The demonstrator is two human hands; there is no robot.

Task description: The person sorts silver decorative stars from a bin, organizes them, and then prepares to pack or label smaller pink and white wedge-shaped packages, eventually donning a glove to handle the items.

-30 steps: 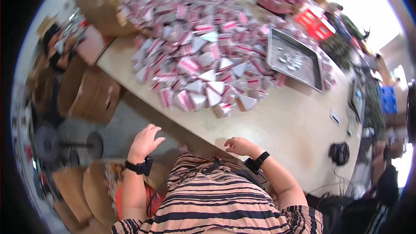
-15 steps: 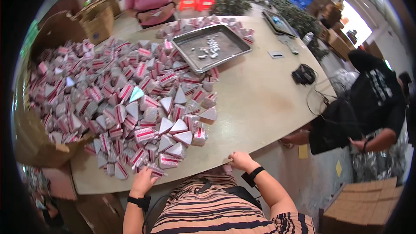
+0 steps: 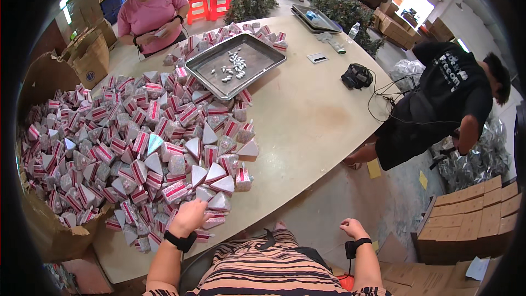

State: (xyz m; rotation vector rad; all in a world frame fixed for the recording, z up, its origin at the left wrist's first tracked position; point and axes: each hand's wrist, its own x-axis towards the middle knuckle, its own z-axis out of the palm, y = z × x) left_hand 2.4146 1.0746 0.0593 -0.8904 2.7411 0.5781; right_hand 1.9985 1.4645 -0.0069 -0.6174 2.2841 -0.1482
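A big heap of small triangular packets (image 3: 137, 148), pink-and-white and silver, covers the left half of a pale round table (image 3: 307, 115). My left hand (image 3: 189, 216), with a black wristband, rests at the near edge of the heap, its fingers on the closest packets and gripping none that I can see. Off the table to the right, my right hand (image 3: 353, 227) hangs over the floor with its fingers curled and nothing in it. A black watch is on that wrist. My striped top fills the lower edge.
A metal tray (image 3: 235, 63) with small white pieces sits beyond the heap. A person in pink (image 3: 153, 11) sits across; a person in black (image 3: 438, 104) bends at the right. A black device (image 3: 356, 77) with cables lies on the table. Cardboard boxes (image 3: 471, 214) are stacked at the right.
The view has swung round the table. My left hand has come up onto the near packets. My right hand has left the table edge and now hangs to the right.
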